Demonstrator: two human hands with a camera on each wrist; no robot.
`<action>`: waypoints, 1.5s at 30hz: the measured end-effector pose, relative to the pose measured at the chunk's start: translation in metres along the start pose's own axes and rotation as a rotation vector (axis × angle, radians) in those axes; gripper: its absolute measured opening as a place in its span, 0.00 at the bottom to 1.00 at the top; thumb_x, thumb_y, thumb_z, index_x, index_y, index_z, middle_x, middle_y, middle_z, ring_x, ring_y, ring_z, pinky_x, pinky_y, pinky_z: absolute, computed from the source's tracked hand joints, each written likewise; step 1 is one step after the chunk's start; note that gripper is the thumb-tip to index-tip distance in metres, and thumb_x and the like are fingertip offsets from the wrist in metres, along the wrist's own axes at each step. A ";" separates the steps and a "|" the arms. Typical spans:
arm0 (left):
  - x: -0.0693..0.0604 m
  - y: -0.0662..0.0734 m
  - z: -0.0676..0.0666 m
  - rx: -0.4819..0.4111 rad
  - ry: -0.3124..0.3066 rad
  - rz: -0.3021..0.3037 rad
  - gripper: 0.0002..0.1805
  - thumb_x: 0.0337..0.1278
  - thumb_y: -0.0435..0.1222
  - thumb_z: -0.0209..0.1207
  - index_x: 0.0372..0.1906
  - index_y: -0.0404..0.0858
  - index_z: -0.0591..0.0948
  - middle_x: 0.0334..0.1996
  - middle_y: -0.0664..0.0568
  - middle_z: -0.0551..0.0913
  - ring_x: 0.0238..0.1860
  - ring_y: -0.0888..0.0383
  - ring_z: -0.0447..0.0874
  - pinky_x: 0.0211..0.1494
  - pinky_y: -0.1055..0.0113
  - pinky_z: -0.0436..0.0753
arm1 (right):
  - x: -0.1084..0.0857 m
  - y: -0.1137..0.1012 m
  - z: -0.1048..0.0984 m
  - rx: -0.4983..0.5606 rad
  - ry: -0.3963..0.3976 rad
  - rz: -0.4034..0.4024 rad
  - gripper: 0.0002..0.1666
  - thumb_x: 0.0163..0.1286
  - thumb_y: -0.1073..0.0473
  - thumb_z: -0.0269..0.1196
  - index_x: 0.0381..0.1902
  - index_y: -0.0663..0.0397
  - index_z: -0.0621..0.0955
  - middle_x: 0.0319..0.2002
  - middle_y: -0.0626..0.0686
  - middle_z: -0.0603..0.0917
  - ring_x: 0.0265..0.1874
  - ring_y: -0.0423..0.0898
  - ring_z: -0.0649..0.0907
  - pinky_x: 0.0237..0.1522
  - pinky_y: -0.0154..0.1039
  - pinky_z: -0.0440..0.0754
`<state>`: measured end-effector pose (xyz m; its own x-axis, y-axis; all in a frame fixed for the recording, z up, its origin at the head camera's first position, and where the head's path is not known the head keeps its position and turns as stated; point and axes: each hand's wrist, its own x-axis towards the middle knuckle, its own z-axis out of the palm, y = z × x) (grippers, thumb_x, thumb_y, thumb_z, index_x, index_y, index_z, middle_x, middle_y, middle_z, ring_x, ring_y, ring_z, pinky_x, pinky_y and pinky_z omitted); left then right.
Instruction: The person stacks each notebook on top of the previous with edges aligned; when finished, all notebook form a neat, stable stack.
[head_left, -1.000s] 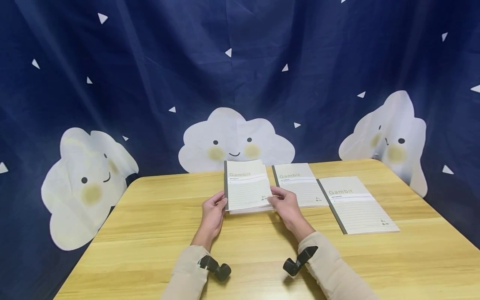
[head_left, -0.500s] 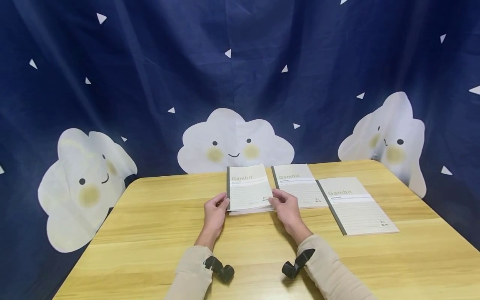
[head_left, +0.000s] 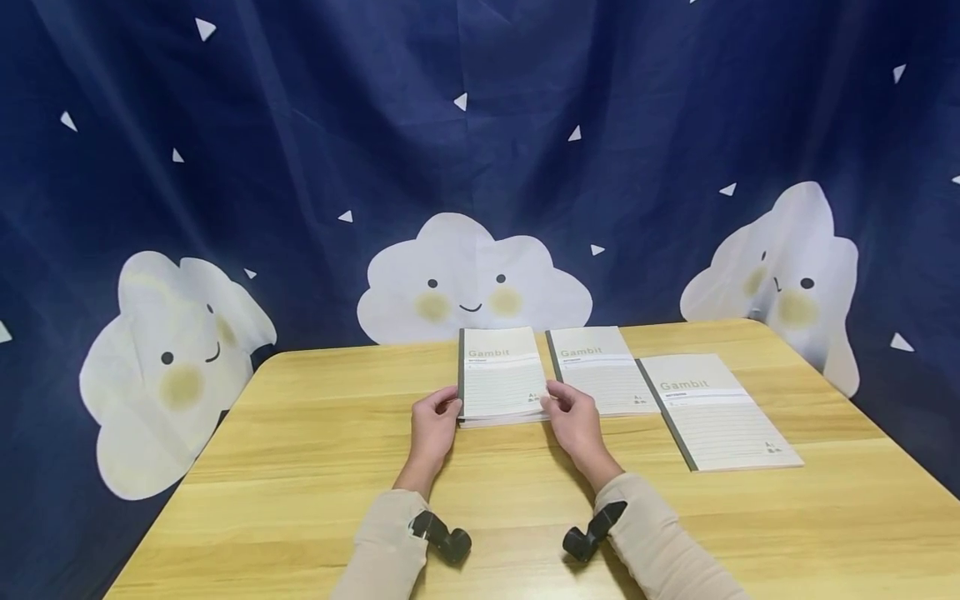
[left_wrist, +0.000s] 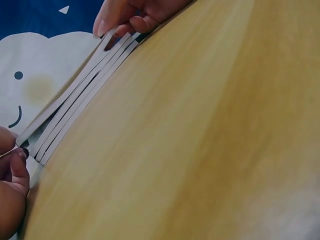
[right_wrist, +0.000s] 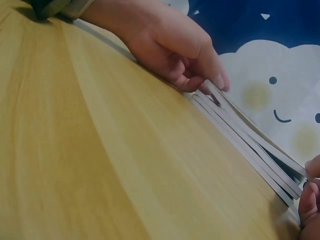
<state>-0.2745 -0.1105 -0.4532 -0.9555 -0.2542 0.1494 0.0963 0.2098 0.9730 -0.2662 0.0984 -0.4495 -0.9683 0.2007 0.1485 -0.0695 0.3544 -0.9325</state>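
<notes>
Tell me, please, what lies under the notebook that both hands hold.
Under the held notebook, edges of more stacked notebooks show; the rest of these is mostly covered.

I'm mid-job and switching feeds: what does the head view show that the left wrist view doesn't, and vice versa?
Only the head view: the printed Gambit cover of the top notebook, plus two separate ones to its right, the middle notebook and the right notebook.

Only the left wrist view: the stack edge-on, with gaps between the top notebook and the notebooks beneath.

Both: the left hand and right hand pinching the top notebook at opposite sides, the wooden table and the blue cloud backdrop.
</notes>
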 end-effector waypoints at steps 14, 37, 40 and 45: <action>-0.002 -0.004 0.000 0.082 -0.018 0.060 0.12 0.55 0.24 0.57 0.44 0.31 0.84 0.44 0.41 0.85 0.48 0.51 0.81 0.50 0.60 0.81 | -0.002 0.001 0.001 -0.118 0.027 -0.108 0.20 0.62 0.65 0.62 0.53 0.63 0.80 0.47 0.58 0.84 0.40 0.48 0.81 0.46 0.43 0.79; -0.006 -0.004 -0.002 0.153 -0.086 0.089 0.14 0.58 0.25 0.54 0.47 0.33 0.84 0.47 0.41 0.84 0.50 0.51 0.80 0.52 0.58 0.81 | -0.004 0.004 -0.001 -0.149 0.025 -0.139 0.21 0.61 0.66 0.62 0.53 0.64 0.79 0.48 0.59 0.84 0.41 0.50 0.82 0.48 0.45 0.80; -0.006 -0.004 -0.002 0.158 -0.087 0.093 0.14 0.58 0.25 0.54 0.46 0.33 0.84 0.47 0.42 0.84 0.49 0.52 0.80 0.51 0.58 0.81 | -0.004 0.004 -0.002 -0.149 0.024 -0.137 0.21 0.61 0.67 0.62 0.54 0.64 0.79 0.47 0.59 0.84 0.41 0.49 0.82 0.48 0.45 0.80; -0.006 -0.004 -0.002 0.160 -0.091 0.103 0.13 0.58 0.25 0.54 0.46 0.32 0.84 0.47 0.41 0.84 0.49 0.52 0.80 0.50 0.58 0.81 | -0.004 0.004 -0.001 -0.168 0.029 -0.142 0.20 0.61 0.67 0.61 0.53 0.63 0.80 0.45 0.59 0.85 0.39 0.48 0.82 0.46 0.45 0.80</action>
<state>-0.2685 -0.1121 -0.4580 -0.9648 -0.1392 0.2233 0.1564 0.3794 0.9119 -0.2621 0.0998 -0.4537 -0.9443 0.1628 0.2860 -0.1616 0.5276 -0.8340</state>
